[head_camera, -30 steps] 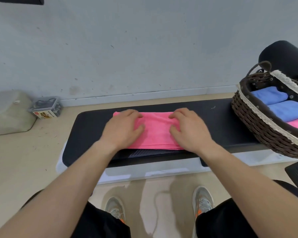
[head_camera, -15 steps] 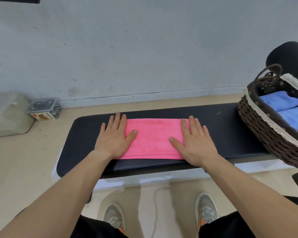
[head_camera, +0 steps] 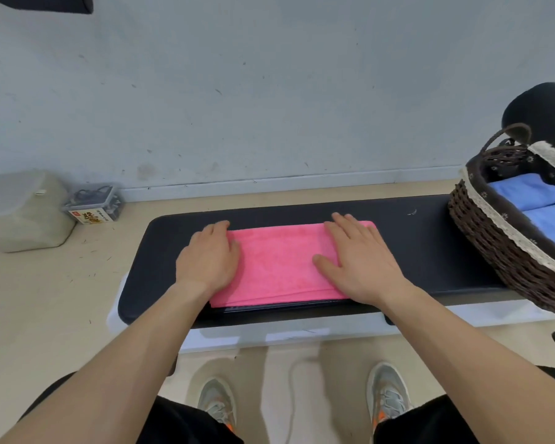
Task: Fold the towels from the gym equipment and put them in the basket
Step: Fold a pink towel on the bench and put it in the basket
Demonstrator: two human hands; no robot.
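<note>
1. A pink towel [head_camera: 279, 264] lies folded flat on the black counter [head_camera: 430, 251]. The right hand [head_camera: 356, 261] presses it with straight fingers, and the left hand [head_camera: 209, 257] curls over its left end.
2. Risk: lifting that end could drag the layers askew if the right hand eases.
3. Half a second earlier, the left hand lay flat too.
4. The basket [head_camera: 494, 251] stands at the counter's right end.

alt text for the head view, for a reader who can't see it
A left hand and right hand rest on a folded pink towel on a black bench. A wicker basket at the right holds folded blue towels.
</note>
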